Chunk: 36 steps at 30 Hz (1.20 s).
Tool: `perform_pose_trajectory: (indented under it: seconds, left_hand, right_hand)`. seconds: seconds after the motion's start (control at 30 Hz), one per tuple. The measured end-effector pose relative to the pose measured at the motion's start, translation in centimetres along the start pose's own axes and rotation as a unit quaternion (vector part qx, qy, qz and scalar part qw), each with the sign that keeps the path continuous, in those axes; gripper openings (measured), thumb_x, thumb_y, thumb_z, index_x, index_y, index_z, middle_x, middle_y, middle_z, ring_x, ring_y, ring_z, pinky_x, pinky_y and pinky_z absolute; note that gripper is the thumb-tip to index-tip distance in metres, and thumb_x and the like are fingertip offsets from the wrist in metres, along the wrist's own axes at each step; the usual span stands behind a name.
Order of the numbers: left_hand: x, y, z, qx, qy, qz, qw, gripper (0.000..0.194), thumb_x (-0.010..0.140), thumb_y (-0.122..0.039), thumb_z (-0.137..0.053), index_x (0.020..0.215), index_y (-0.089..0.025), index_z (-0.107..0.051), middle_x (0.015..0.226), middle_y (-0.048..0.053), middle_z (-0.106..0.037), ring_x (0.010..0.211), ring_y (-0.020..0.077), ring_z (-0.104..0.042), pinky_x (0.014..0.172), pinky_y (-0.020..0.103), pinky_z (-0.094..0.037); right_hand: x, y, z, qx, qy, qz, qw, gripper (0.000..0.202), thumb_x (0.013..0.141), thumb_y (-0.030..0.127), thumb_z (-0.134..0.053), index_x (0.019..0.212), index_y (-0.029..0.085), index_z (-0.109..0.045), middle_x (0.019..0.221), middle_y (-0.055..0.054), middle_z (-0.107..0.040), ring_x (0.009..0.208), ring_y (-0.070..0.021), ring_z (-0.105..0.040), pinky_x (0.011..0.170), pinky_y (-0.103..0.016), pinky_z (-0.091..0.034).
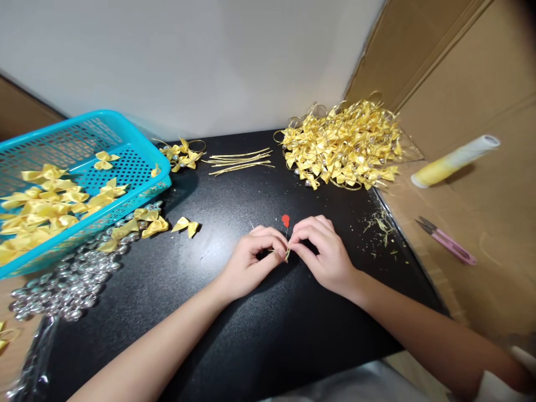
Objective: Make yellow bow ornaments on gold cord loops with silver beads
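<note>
My left hand (255,258) and my right hand (324,251) meet near the middle of the black table (209,335). Both are closed, thumb against fingers, pinching a short piece of gold cord (287,255) between them. The rest of the cord is hidden by my fingers. Just beyond the fingertips a red round-headed item (285,219) with a thin dark stem stands out. Farther back lie several straight gold cords (240,161). A yellow bow (186,226) rests on the table left of my left hand.
A blue basket (157,187) of yellow bows stands at left, silvery beads (69,285) beside it. Finished-looking bows with cords form a large pile (343,146) at back right. Pink-handled snips (452,244), a yellow-white tube (456,160) and cord scraps (381,226) lie at right.
</note>
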State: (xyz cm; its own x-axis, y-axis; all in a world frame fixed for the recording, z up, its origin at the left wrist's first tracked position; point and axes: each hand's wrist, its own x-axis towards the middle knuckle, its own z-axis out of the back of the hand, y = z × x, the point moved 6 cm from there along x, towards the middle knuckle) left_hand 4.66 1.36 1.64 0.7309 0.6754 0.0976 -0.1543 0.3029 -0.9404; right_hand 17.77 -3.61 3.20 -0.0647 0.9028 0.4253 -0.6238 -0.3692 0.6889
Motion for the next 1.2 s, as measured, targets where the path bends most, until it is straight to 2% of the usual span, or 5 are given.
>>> perform_pose_trajectory:
  seconds: [0.43,0.7,0.83,1.03,1.2]
  left_hand:
    - [0.0,0.2,0.1,-0.01,-0.008,0.021,1.0,0.022,0.091,-0.025,-0.056,0.073,-0.02,-0.067,0.079,0.002,-0.069,0.08,0.0171,-0.059,0.081,0.032,-0.041]
    - [0.1,0.3,0.3,-0.024,-0.019,0.022,0.999,0.021,0.091,-0.023,-0.056,0.073,-0.019,-0.067,0.079,0.002,-0.068,0.079,0.0164,-0.06,0.082,0.031,-0.041]
    - [0.0,0.4,0.4,-0.025,-0.023,0.024,0.999,0.022,0.091,-0.023,-0.055,0.072,-0.019,-0.067,0.079,0.002,-0.067,0.078,0.0164,-0.059,0.081,0.032,-0.041]
    - [-0.1,0.6,0.7,-0.043,-0.048,0.039,0.997,0.023,0.091,-0.025,-0.055,0.071,-0.019,-0.065,0.077,0.002,-0.065,0.077,0.0166,-0.059,0.078,0.031,-0.041]
    - [-0.1,1.0,0.9,-0.052,-0.088,0.05,0.994,0.022,0.089,-0.025,-0.056,0.071,-0.018,-0.065,0.076,0.003,-0.065,0.076,0.0173,-0.059,0.074,0.03,-0.043]
  right_hand:
    - [0.0,0.1,-0.2,-0.008,0.008,0.0,1.0,0.016,0.095,0.019,-0.054,0.087,0.023,-0.067,0.087,-0.002,-0.069,0.084,-0.0171,-0.059,0.08,-0.036,-0.039]
    - [-0.3,0.1,0.2,0.0,-0.018,0.002,1.0,0.018,0.091,0.012,-0.055,0.101,0.022,-0.065,0.095,-0.004,-0.068,0.091,-0.0193,-0.059,0.082,-0.038,-0.041]
    - [-0.4,0.4,1.0,0.014,-0.06,-0.005,0.998,0.009,0.083,0.013,-0.06,0.086,0.021,-0.062,0.085,-0.003,-0.065,0.084,-0.0197,-0.059,0.078,-0.038,-0.043]
    - [-0.6,1.5,1.3,0.001,-0.058,0.025,0.998,0.008,0.074,0.015,-0.067,0.074,0.023,-0.067,0.077,-0.001,-0.064,0.077,-0.019,-0.057,0.074,-0.039,-0.043]
    - [-1.3,1.1,0.3,-0.003,-0.037,-0.016,0.999,0.017,0.079,0.016,-0.065,0.091,0.025,-0.073,0.096,-0.004,-0.071,0.091,-0.0225,-0.058,0.082,-0.044,-0.046]
